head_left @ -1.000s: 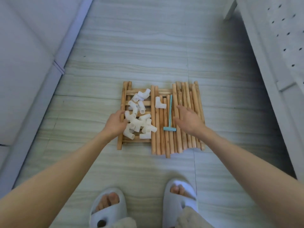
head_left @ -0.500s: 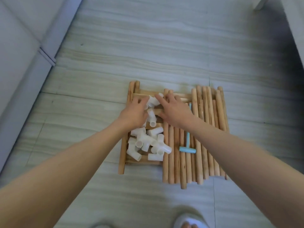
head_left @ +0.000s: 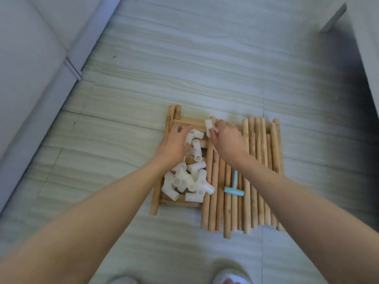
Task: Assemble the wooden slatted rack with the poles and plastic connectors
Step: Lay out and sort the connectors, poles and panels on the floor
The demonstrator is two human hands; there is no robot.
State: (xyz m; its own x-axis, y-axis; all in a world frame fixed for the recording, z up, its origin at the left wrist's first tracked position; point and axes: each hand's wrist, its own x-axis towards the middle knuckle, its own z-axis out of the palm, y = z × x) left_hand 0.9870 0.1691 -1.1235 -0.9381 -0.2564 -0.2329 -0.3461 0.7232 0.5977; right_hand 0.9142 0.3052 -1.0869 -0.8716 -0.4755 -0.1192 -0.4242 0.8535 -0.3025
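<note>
A wooden slatted panel lies flat on the floor with a heap of white plastic connectors on it. Beside it on the right lie several wooden poles side by side, and a small light-blue mallet rests across them. My right hand pinches one white connector at the far end of the panel. My left hand lies over the panel with its fingers round another white connector.
A grey sofa fills the left side. A white furniture edge stands at the right. My two slippered feet show at the bottom edge. Pale striped floor tiles stretch beyond the parts.
Both hands moved from the near end of the parts to the far end of the panel. The right hand has taken up a white connector; the left has closed round another.
</note>
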